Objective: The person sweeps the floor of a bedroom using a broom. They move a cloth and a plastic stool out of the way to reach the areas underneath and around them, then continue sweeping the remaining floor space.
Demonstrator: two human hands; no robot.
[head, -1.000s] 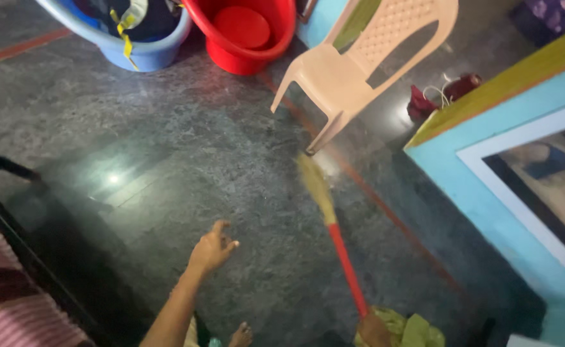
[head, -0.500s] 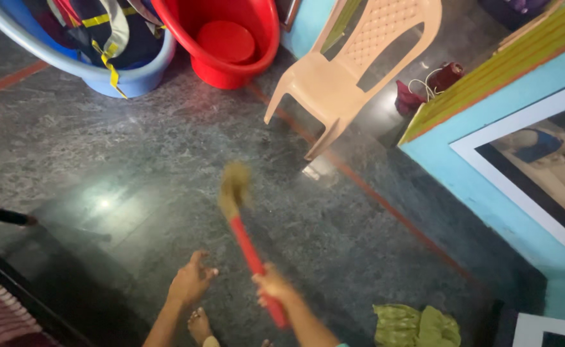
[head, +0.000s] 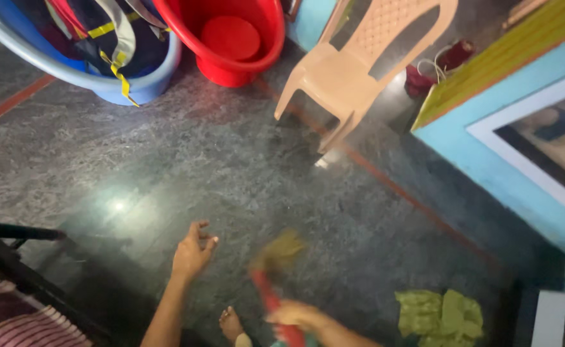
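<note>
Floor (head: 244, 167): dark polished stone with a thin red inlay line, a light reflection at left.
Wall (head: 520, 173): blue, at right.
Blue tub (head: 102, 71) holding clothes and red tub (head: 237, 38): far left and far centre, touching or nearly so.
Chair (head: 353, 71): pale plastic, far right of centre, legs on the floor.
Green cloth (head: 440, 311): crumpled, near right.
Broom (head: 276, 270): red handle, straw head, blurred, low over the floor just ahead of a bare foot (head: 231, 323).

Advice on the sweep: keep the head low and flat, use short strokes toward one pile, and steer clear of the chair legs and the foot.

Right hand (head: 295, 315): fingers closed round the red handle, detail blurred.
Left hand (head: 192, 250): held out above the floor, fingers loosely spread, holding nothing.
</note>
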